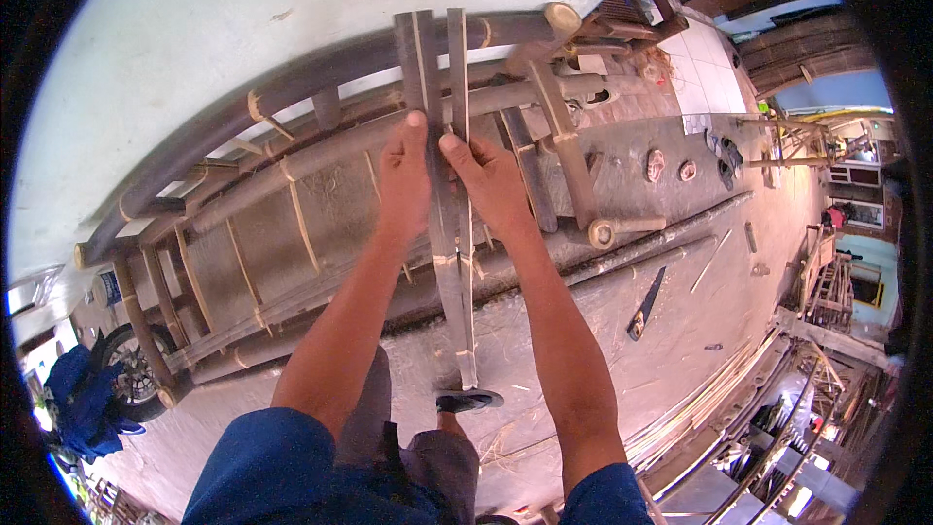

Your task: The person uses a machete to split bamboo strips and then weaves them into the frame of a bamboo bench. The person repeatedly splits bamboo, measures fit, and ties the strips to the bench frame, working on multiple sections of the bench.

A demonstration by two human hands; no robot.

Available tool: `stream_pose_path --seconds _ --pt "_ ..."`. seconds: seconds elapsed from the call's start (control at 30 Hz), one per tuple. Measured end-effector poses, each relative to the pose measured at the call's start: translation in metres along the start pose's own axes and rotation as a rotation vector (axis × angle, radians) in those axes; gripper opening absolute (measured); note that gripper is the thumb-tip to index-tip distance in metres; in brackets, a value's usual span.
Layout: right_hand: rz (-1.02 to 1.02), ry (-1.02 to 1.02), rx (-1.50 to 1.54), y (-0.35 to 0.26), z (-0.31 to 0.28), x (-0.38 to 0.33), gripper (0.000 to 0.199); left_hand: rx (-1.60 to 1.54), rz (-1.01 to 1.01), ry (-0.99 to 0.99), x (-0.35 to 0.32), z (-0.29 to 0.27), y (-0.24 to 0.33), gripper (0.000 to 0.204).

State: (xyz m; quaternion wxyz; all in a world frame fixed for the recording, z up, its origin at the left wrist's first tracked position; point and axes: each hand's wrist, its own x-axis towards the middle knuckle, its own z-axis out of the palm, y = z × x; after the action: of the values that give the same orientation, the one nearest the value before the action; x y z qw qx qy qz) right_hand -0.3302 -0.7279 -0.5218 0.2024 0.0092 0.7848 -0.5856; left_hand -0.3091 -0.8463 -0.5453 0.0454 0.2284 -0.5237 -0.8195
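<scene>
Two long, dark split-bamboo slats, a wider left one (418,58) and a narrower right one (458,58), stand side by side before me, with a thin gap between their upper parts. My left hand (403,175) is closed on the left slat, thumb pointing up along it. My right hand (493,183) is closed round the right slat, thumb across its face. Lower down, the slats run close together toward my sandalled foot (468,400). Behind them lies a dark bamboo bench frame (340,49) with pale cut ends; the slats hide part of it.
A pale wall (243,10) rises behind the frame. On the floor to the right lie a dark-bladed tool (646,303), a long bamboo pole (671,236), sandals (724,156) and a pile of thin strips (705,403). A motorcycle wheel (131,369) stands at far left.
</scene>
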Motion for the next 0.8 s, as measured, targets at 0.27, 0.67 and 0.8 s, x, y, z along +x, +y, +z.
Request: stream_pose_path --seconds 0.27,0.67,0.8 --pt "0.001 0.026 0.014 0.003 0.004 0.003 0.046 0.16 -0.058 -0.053 0.029 -0.009 -0.011 0.054" --pt "-0.076 -0.067 0.325 0.005 0.023 -0.023 0.043 -0.049 -0.072 -0.052 -0.016 -0.024 0.006 0.059" --pt "-0.18 -0.116 0.352 0.004 0.011 -0.036 0.04 -0.073 -0.02 0.011 -0.045 -0.033 0.004 0.052"
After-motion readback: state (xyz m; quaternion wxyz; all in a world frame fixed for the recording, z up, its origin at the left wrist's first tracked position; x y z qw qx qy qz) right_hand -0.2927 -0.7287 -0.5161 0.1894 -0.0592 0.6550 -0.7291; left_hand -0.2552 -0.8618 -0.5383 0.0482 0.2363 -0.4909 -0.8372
